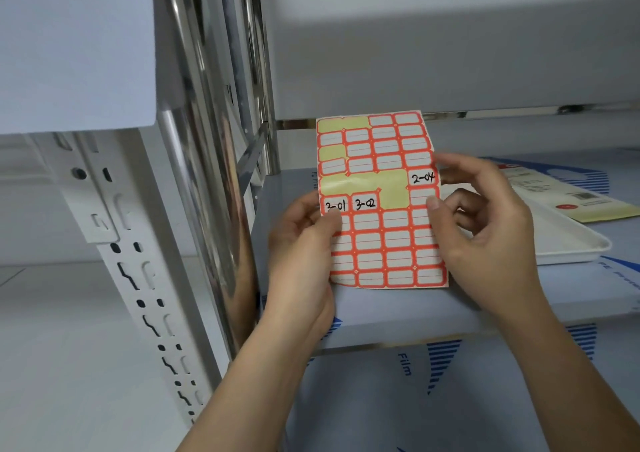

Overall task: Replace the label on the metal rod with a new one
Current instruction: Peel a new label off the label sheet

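Left hand (304, 240) pinches the label sheet (381, 202) upright before the shelf (398, 316), right hand (485, 216) pinching its edge near 2-04 (423, 177); a hurried peel might tear the sticker.

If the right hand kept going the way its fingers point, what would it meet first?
Probably the label sheet: the right hand points left with its thumb already at the sheet's right edge, near the label marked 2-04.

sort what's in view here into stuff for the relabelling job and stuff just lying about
For the job:
- label sheet, with 3-01, 3-02 and 2-04 written on it
- left hand, gripping the sheet's left edge
- right hand, thumb on the sheet's right edge
- metal rod

Just lying about:
- white tray
- printed packet on the tray
- slotted white upright
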### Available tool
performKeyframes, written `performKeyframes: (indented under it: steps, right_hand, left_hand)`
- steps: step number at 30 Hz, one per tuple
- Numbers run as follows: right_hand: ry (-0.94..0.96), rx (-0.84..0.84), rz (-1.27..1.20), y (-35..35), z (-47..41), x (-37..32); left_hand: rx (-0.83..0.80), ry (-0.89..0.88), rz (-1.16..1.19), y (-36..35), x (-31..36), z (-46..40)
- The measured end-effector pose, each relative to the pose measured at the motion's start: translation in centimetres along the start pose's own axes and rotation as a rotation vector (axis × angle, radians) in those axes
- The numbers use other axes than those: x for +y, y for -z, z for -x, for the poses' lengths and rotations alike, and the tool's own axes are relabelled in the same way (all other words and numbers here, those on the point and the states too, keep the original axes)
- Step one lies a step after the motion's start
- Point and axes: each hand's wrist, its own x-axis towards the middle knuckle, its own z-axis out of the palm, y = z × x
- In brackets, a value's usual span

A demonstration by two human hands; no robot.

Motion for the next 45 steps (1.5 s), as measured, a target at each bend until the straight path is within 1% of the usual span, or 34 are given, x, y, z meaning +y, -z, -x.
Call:
performKeyframes:
  steps: [3, 6, 11, 13, 15, 19, 23, 28, 35, 40, 45]
  right_hand:
    - [0.009, -0.014, 0.040, 0.0, 0.0, -0.1]
    - [0.054, 0.003, 0.111, -0.1, 0.0, 0.0]
    - [0.059, 0.115, 0.327, -0.4, -0.1, 0.7]
    - [0.118, 0.192, 0.461, -0.8, 0.0, 0.5]
    - [0.206, 0.236, 0.514, -1.5, 0.3, -0.1]
    - [0.320, 0.193, 0.437, -3.5, 1.1, -1.8]
    - [0.337, 0.144, 0.426, -4.5, 1.4, -2.0]
    - [0.331, 0.130, 0.392, -4.3, 1.3, -1.9]
    - [0.296, 0.156, 0.393, -4.1, 1.0, -2.0]
    - [0.343, 0.189, 0.401, -4.7, 0.6, -2.2]
    - [0.372, 0.201, 0.411, -5.0, 0.9, -2.0]
  left_hand:
    - [-0.074, 0.022, -0.004, -0.1, 0.1, 0.3]
    - [-0.102, 0.038, -0.036, -0.1, -0.1, 0.4]
    - [-0.063, 0.033, -0.055, 0.2, -0.3, 0.0]
    - [-0.056, 0.036, -0.052, 0.1, -0.3, -0.1]
    - [-0.053, 0.032, -0.051, 0.0, -0.4, -0.2]
    - [-0.047, 0.015, -0.020, -0.3, -0.6, -0.3]
    - [-0.062, 0.013, 0.026, 0.0, -0.4, -0.1]
    - [-0.071, -0.016, 0.047, 0.0, -0.3, 0.1]
    - [-0.120, -0.028, 0.083, 0.0, -0.1, 0.4]
    - [-0.085, -0.061, 0.078, 0.1, -0.2, 0.4]
    - [-0.094, -0.031, 0.096, 0.1, -0.3, 0.2]
